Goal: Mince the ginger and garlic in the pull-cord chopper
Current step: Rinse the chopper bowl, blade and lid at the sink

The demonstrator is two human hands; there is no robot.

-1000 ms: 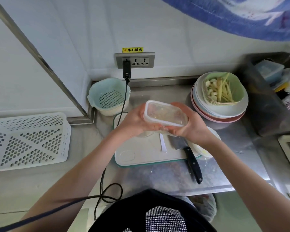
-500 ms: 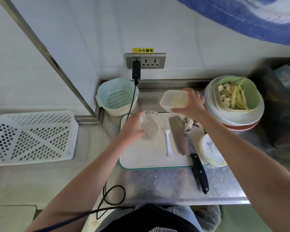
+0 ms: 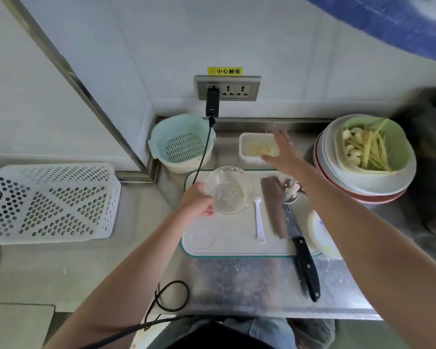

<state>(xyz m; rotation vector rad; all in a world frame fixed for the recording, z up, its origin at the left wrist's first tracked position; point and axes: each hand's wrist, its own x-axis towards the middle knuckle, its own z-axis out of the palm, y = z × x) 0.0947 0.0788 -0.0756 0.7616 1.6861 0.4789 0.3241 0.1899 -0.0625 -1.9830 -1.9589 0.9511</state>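
Garlic and ginger strips [image 3: 365,149] lay in the green dish to my right, nearer my open right hand [image 3: 282,153]; my left hand [image 3: 196,204] gripped the clear round chopper bowl [image 3: 228,190] on the white board [image 3: 227,238].

A steel counter [image 3: 249,285] carries a white cutting board [image 3: 229,238], a mint colander [image 3: 181,144] and a clear tub [image 3: 252,149] of mince. A stack of plates [image 3: 363,180] stands at right, a perforated white basket [image 3: 48,202] at left.
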